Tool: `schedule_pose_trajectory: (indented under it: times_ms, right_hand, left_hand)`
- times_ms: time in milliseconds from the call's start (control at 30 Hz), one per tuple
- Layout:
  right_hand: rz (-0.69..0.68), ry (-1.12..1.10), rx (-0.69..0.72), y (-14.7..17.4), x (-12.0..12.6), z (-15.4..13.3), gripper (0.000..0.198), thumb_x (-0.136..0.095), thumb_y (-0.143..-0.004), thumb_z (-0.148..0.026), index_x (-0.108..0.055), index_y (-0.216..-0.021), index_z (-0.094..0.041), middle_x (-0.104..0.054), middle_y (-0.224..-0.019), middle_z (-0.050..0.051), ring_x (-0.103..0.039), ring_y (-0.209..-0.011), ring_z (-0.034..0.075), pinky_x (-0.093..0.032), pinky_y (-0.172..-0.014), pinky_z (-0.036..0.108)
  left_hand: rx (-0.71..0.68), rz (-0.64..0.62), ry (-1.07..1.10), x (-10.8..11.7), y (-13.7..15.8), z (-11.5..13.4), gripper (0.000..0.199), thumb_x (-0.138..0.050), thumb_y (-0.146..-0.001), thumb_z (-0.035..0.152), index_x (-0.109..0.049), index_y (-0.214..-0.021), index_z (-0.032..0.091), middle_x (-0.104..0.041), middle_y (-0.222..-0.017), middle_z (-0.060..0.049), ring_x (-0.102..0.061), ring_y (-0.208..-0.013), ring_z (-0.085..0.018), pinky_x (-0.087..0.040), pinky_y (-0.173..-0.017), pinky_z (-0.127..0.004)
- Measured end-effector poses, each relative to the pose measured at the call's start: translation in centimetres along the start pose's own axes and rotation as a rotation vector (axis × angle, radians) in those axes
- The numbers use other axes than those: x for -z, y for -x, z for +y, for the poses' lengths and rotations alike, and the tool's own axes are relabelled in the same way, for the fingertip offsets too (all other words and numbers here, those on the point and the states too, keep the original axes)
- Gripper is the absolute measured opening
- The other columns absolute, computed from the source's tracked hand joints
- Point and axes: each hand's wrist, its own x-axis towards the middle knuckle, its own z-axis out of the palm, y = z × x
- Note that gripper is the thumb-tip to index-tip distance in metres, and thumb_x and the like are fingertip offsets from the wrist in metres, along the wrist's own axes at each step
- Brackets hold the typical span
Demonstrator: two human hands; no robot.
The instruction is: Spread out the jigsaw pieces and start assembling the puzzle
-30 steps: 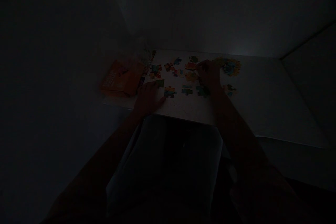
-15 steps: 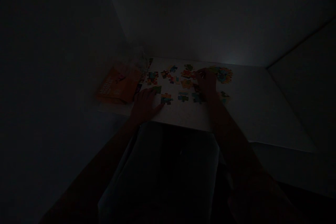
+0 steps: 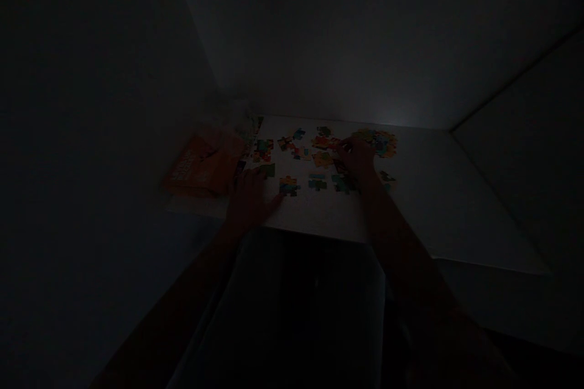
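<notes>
In the dim light the left hand [image 3: 249, 197] lies flat at seven o'clock of the puzzle pieces [image 3: 314, 158], while the right hand [image 3: 358, 158] reaches among them, finger spread untellable.

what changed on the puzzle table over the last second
Very little, and the scene is dark. The whole view slid lower in the picture, which looks like the head camera tilting rather than things moving. The right hand stays at the far pieces beside the assembled cluster; whether its grip holds a piece is unclear. The left hand stays flat near the loose pieces. The orange box has not moved.
</notes>
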Motion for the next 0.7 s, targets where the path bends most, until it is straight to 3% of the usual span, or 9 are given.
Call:
schedule_pose_trajectory:
  times_ms: [167,333,500,567,633,700]
  right_hand:
    - [0.01,-0.046,0.012,-0.1,-0.3,0.7,0.017,-0.078,-0.107,-0.04,-0.087,-0.108,-0.025,-0.091,-0.109,0.014,-0.084,-0.115,0.04,-0.052,-0.115,0.058]
    - [0.01,-0.017,0.051,-0.6,-0.8,1.3,0.017,-0.079,-0.107,-0.042,-0.087,-0.106,-0.026,-0.09,-0.11,0.015,-0.082,-0.109,0.039,-0.055,-0.105,0.056]
    - [0.013,0.013,0.074,-0.9,-1.2,1.3,0.02,-0.077,-0.107,-0.043,-0.088,-0.107,-0.026,-0.091,-0.109,0.017,-0.082,-0.11,0.041,-0.055,-0.105,0.057]
    - [-0.002,0.018,0.091,-0.8,-1.2,1.2,0.023,-0.075,-0.109,-0.043,-0.089,-0.112,-0.025,-0.093,-0.113,0.018,-0.084,-0.112,0.041,-0.055,-0.108,0.057]
    - [-0.01,0.032,0.107,-0.6,-1.1,1.1,0.025,-0.073,-0.11,-0.042,-0.09,-0.116,-0.026,-0.094,-0.118,0.018,-0.085,-0.115,0.042,-0.055,-0.11,0.057]
    - [-0.028,0.057,0.112,-0.4,-1.0,0.8,0.025,-0.072,-0.11,-0.041,-0.091,-0.119,-0.026,-0.095,-0.121,0.017,-0.085,-0.119,0.042,-0.055,-0.111,0.056]
  left_hand:
    - [0.021,-0.019,-0.006,0.3,0.5,0.3,0.087,-0.069,-0.117,0.078,-0.062,-0.183,0.022,-0.057,-0.193,-0.022,-0.042,-0.185,-0.052,-0.034,-0.151,-0.075]
    - [0.042,-0.03,-0.009,0.5,-0.4,0.1,0.089,-0.07,-0.119,0.075,-0.06,-0.183,0.014,-0.055,-0.193,-0.026,-0.046,-0.183,-0.05,-0.036,-0.153,-0.068]
    - [-0.022,-0.064,0.015,2.2,-6.9,0.2,0.061,-0.054,-0.129,0.05,-0.066,-0.173,0.009,-0.069,-0.177,-0.028,-0.067,-0.165,-0.04,-0.051,-0.141,-0.049]
    - [0.005,-0.09,-0.092,2.8,-10.2,0.9,0.059,-0.054,-0.128,0.049,-0.071,-0.165,0.005,-0.074,-0.169,-0.031,-0.07,-0.16,-0.044,-0.051,-0.139,-0.054]
    - [0.088,-0.117,-0.229,3.1,-13.1,1.8,0.07,-0.053,-0.128,0.058,-0.073,-0.163,0.001,-0.077,-0.161,-0.035,-0.071,-0.158,-0.051,-0.044,-0.143,-0.066]
    - [0.148,-0.195,-0.285,3.0,-15.1,2.4,0.073,-0.047,-0.13,0.06,-0.079,-0.156,0.001,-0.081,-0.153,-0.037,-0.075,-0.152,-0.054,-0.048,-0.138,-0.07]
